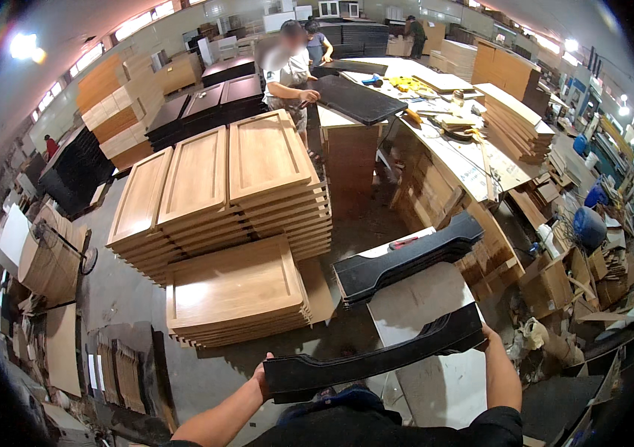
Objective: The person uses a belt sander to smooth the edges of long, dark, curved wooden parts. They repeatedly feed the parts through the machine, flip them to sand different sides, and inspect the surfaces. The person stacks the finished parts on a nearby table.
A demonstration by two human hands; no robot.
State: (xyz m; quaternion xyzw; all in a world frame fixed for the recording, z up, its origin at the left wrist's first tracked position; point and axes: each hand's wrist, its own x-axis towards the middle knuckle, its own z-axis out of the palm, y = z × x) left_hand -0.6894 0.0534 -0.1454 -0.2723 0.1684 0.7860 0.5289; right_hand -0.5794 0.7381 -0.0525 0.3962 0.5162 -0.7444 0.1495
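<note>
My left hand (262, 377) and my right hand (489, 337) grip the two ends of a long black furniture panel (376, 357) with a curved cut-out edge. It seems to be more than one piece pressed together, held level in front of my body. Beyond it, a stack of similar black panels (414, 257) rests on a pale board. A light board (447, 384) lies below the held panel at the right. My fingers are partly hidden behind the panel ends.
Stacked wooden cabinet doors (231, 287) stand ahead to the left. At the far side, a person (283, 74) handles a black panel (358, 98) on a workbench (503, 175) strewn with tools. Scrap wood and a blue drum (589, 227) crowd the right. A fan (87, 261) stands left.
</note>
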